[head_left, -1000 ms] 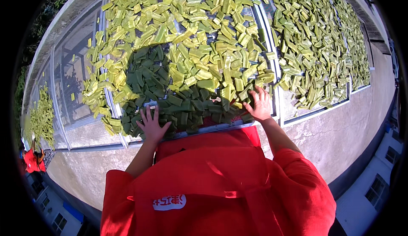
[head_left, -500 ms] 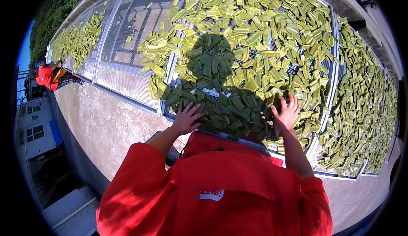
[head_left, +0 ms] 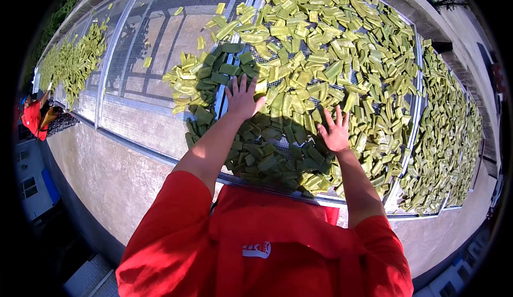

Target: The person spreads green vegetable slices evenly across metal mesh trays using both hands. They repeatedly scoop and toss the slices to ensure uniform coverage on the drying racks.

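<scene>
Sunlit mesh rack (head_left: 139,120): left hand (head_left: 241,100) and right hand (head_left: 335,134), fingers splayed, flat on green slices (head_left: 320,62); light pressure toward twelve o'clock would likely spread them best.

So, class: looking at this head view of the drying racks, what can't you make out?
- Pieces under the left hand and right hand: covered by the palms.
- Pieces in the person's shadow: true colour unclear.
- Far rack: pieces too small, bent by the fisheye rim.
- Person in red at the left edge: mostly cut off.
</scene>
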`<state>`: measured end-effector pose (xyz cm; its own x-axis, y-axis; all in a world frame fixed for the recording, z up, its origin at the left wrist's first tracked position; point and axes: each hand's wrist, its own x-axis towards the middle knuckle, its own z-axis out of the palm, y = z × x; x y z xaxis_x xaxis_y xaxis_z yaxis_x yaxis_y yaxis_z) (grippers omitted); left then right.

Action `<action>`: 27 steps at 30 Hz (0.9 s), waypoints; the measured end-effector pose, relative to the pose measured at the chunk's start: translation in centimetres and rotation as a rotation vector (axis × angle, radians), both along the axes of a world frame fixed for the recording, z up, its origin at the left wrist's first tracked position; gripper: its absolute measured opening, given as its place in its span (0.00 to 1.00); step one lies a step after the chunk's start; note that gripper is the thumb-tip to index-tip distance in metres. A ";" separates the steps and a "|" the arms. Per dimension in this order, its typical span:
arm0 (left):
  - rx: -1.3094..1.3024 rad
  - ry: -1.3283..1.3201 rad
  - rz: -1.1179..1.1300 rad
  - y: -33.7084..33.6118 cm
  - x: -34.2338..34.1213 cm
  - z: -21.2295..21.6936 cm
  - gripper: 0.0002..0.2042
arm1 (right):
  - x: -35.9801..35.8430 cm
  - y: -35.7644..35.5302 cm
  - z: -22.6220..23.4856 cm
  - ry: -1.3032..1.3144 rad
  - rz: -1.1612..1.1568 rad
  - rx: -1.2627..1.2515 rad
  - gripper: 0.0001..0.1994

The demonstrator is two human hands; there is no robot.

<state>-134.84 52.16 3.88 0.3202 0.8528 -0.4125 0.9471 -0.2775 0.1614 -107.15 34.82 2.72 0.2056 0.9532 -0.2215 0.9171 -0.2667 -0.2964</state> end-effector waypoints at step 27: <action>-0.182 -0.218 -0.421 -17.2 -5.9 9.9 0.26 | 14.5 -15.8 3.0 -0.095 -0.374 -0.041 0.13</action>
<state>-140.69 34.94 13.73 0.7162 0.5517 -0.4275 0.6978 -0.5773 0.4240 -92.66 18.99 5.71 0.5589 0.7992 -0.2210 0.7771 -0.5979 -0.1968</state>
